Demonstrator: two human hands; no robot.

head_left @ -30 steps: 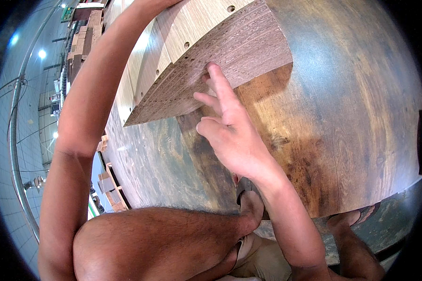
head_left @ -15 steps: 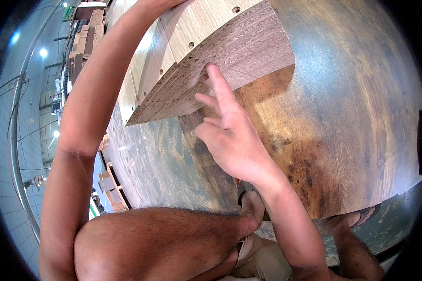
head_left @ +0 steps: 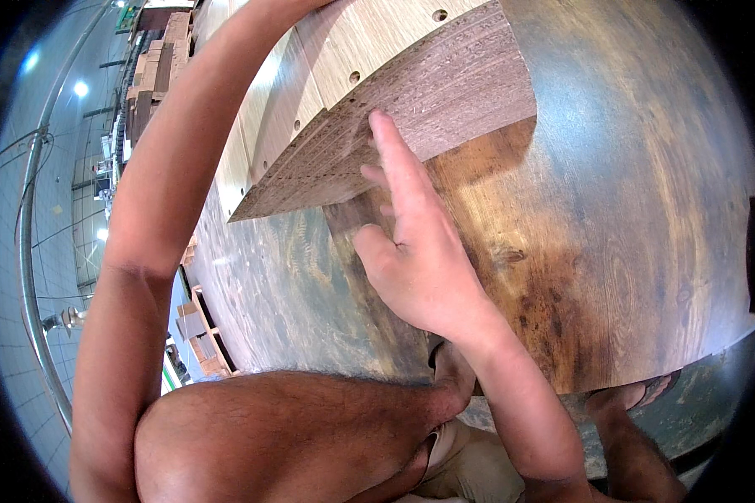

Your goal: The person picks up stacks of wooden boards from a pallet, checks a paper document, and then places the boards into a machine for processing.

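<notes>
Mottled floor point(head_left: 285, 277); on it brown wood-grain board point(head_left: 596, 260), prob. keeping pale drilled panel point(head_left: 369, 42) above it clean. R hand point(head_left: 424, 268) unclenched, gripping nothing, nr panel's side; L hand off-frame, grip can't tell.

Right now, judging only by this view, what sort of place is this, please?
Probably a workshop or warehouse: a pale wood-grain panel with a row of round holes, stacked brown material in the background, and a bright overhead light suggest it.
</notes>
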